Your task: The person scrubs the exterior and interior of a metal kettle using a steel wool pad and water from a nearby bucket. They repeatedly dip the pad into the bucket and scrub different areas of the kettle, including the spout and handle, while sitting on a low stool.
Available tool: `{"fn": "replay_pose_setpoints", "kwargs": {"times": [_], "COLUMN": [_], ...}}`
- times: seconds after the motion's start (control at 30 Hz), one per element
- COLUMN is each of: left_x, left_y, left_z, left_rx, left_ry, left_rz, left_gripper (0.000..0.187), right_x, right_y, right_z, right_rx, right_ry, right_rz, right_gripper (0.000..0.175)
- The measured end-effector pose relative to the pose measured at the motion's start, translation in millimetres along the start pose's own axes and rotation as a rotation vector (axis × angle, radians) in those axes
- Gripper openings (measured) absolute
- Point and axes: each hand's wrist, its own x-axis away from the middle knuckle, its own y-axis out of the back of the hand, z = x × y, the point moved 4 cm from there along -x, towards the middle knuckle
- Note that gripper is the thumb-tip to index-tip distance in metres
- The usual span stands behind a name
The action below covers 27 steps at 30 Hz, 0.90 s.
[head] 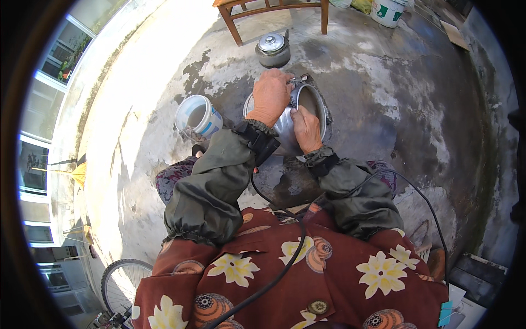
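Observation:
A shiny metal pot [285,130] lies tilted before me, its round mouth turned to the right. My right hand [308,129] grips it at the rim, thumb on the outer wall. The other fingers are partly hidden. Curled over the pot's upper side is my left hand [271,94], close to a dark, worn fitting at the rim. Its fingertips are hidden, so what they hold cannot be told. A pale rim behind the left wrist may belong to a basin under the pot.
A white plastic bucket [207,123] stands to the left. Beyond the pot sits a lidded metal kettle [273,51], near a wooden stool [232,26]. Another bucket [386,14] is at the far right. A black cable [302,242] crosses my lap. A bicycle wheel [123,283] shows lower left.

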Motion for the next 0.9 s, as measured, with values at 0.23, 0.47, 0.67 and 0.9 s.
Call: {"fn": "replay_pose_setpoints", "kwargs": {"times": [0.23,0.47,0.67,0.9], "left_x": [80,81,96,134], "left_y": [30,32,56,58], "left_z": [-2,59,66,49], "left_rx": [0.046,0.227,0.208,0.191], "left_ry": [-0.109,0.150,0.162,0.132], "left_rz": [0.005,0.042,-0.124,-0.216], "left_gripper": [0.022,0.022,0.028,0.035], "right_x": [8,12,4,10], "right_y": [-10,-30,-16,-17], "right_z": [-22,-27,-33,-25], "right_rx": [-0.075,-0.318,-0.747,-0.612], "right_ry": [-0.103,-0.279,-0.682,-0.672], "right_rz": [0.101,0.196,0.202,0.308], "right_gripper": [0.028,0.033,0.036,0.044]}}
